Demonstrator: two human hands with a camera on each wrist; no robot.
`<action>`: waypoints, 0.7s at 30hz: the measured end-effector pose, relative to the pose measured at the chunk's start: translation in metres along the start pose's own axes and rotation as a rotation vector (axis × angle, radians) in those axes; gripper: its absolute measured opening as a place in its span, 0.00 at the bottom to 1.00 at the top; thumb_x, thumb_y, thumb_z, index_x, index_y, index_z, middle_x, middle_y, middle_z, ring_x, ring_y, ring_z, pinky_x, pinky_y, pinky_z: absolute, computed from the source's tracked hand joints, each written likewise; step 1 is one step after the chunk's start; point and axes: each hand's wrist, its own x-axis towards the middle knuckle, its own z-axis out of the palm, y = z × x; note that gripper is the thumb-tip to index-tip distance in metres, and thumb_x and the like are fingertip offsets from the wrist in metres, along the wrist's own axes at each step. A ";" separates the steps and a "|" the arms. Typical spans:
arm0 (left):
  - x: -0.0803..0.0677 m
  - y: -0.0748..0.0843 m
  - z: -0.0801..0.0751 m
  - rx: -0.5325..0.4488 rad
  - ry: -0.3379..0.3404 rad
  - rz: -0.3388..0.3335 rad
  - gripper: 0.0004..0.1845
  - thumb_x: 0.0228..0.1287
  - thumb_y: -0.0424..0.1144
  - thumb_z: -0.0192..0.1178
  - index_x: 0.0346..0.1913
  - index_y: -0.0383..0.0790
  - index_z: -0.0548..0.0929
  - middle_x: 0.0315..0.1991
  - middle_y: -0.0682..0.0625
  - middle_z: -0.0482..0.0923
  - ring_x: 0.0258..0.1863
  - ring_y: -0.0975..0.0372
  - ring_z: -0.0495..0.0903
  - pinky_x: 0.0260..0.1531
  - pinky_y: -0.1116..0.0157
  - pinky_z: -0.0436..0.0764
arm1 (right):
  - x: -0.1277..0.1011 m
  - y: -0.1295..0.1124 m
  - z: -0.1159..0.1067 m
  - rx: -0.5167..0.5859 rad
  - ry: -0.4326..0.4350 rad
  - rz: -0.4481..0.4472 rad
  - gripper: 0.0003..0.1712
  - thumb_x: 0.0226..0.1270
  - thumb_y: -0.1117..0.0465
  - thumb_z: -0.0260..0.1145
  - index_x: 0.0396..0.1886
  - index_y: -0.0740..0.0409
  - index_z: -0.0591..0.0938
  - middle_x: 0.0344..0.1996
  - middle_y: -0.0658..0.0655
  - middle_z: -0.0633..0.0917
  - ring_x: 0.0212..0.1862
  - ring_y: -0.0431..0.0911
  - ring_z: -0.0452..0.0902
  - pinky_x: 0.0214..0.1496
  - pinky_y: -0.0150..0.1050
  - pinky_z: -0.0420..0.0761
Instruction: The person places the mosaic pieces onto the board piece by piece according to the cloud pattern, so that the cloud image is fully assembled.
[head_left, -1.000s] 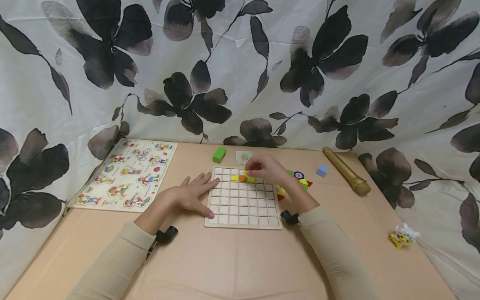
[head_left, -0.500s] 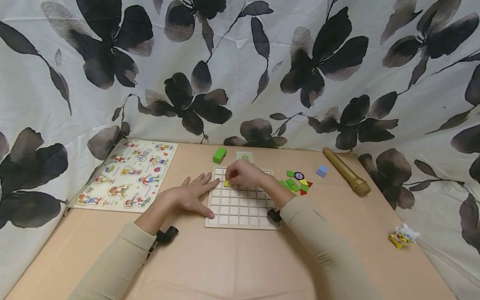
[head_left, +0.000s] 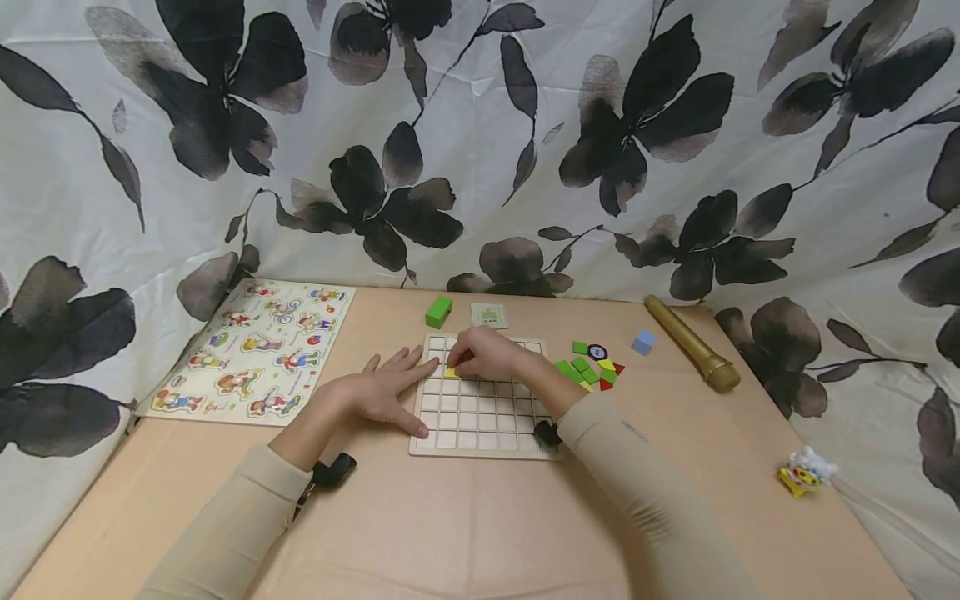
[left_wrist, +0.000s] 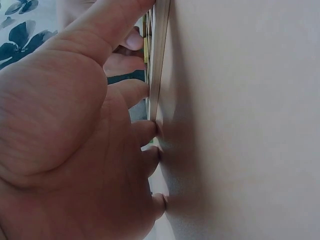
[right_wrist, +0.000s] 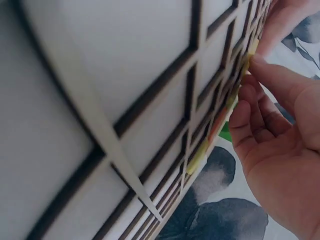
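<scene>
My right hand (head_left: 487,353) is over the upper left of a pale wooden grid board (head_left: 480,421), thumb and fingertips pinching a small yellow tile (head_left: 450,372). In the right wrist view the thumb presses against that tile (right_wrist: 252,49), low at the board's surface. Further along the same row are an orange tile (right_wrist: 216,126) and another yellow tile (right_wrist: 197,158); the hand hides them in the head view. My left hand (head_left: 381,390) lies spread at the board's left edge, thumb near its lower corner and fingers straight. The left wrist view shows the left fingertips (left_wrist: 145,134) beside the board's side.
Right of the board lie loose green, red and yellow tiles (head_left: 590,369) and a dark ring-like round piece (head_left: 597,352). Around it are a green block (head_left: 438,311), a patterned card (head_left: 489,315), a blue block (head_left: 643,342), a gold tube (head_left: 692,343), a small toy (head_left: 806,472) and a picture sheet (head_left: 255,350).
My right hand has moved left across the board with the yellow tile, then shifted slightly over the last half second. The left hand has stayed in place.
</scene>
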 end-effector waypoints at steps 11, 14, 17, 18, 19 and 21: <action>0.001 -0.001 0.002 0.010 0.005 0.010 0.64 0.53 0.70 0.72 0.85 0.50 0.49 0.86 0.38 0.33 0.85 0.41 0.32 0.76 0.30 0.32 | -0.058 0.012 -0.033 0.103 0.256 -0.008 0.18 0.70 0.62 0.73 0.58 0.58 0.87 0.52 0.59 0.88 0.45 0.47 0.81 0.46 0.40 0.83; 0.000 -0.001 0.003 0.011 0.007 0.003 0.65 0.53 0.70 0.72 0.86 0.50 0.49 0.86 0.39 0.33 0.85 0.41 0.32 0.76 0.30 0.32 | -0.081 0.018 -0.045 0.112 0.344 0.052 0.19 0.71 0.60 0.73 0.59 0.54 0.87 0.53 0.56 0.88 0.46 0.48 0.80 0.48 0.42 0.83; 0.000 -0.001 0.002 0.014 0.008 -0.002 0.65 0.52 0.71 0.72 0.86 0.51 0.49 0.86 0.40 0.33 0.85 0.42 0.32 0.76 0.30 0.32 | -0.101 0.028 -0.053 0.106 0.400 0.115 0.20 0.72 0.59 0.72 0.61 0.53 0.86 0.54 0.54 0.87 0.48 0.48 0.80 0.50 0.44 0.82; -0.001 -0.001 0.002 0.013 0.008 -0.003 0.65 0.52 0.71 0.72 0.86 0.51 0.49 0.86 0.40 0.33 0.85 0.42 0.32 0.76 0.30 0.32 | -0.106 0.033 -0.054 0.107 0.407 0.135 0.20 0.72 0.59 0.71 0.62 0.53 0.86 0.55 0.55 0.87 0.49 0.48 0.80 0.51 0.44 0.82; -0.001 -0.001 0.002 0.012 0.008 -0.003 0.65 0.52 0.71 0.72 0.86 0.52 0.49 0.86 0.40 0.33 0.85 0.43 0.32 0.76 0.31 0.32 | -0.111 0.038 -0.055 0.109 0.411 0.153 0.20 0.72 0.60 0.71 0.62 0.53 0.85 0.56 0.57 0.87 0.49 0.49 0.80 0.51 0.45 0.82; -0.001 -0.001 0.002 0.008 0.009 -0.003 0.65 0.52 0.71 0.72 0.86 0.52 0.49 0.86 0.40 0.33 0.85 0.43 0.32 0.76 0.30 0.31 | -0.118 0.050 -0.056 0.104 0.403 0.186 0.21 0.72 0.61 0.71 0.63 0.56 0.85 0.58 0.61 0.86 0.50 0.51 0.81 0.52 0.47 0.82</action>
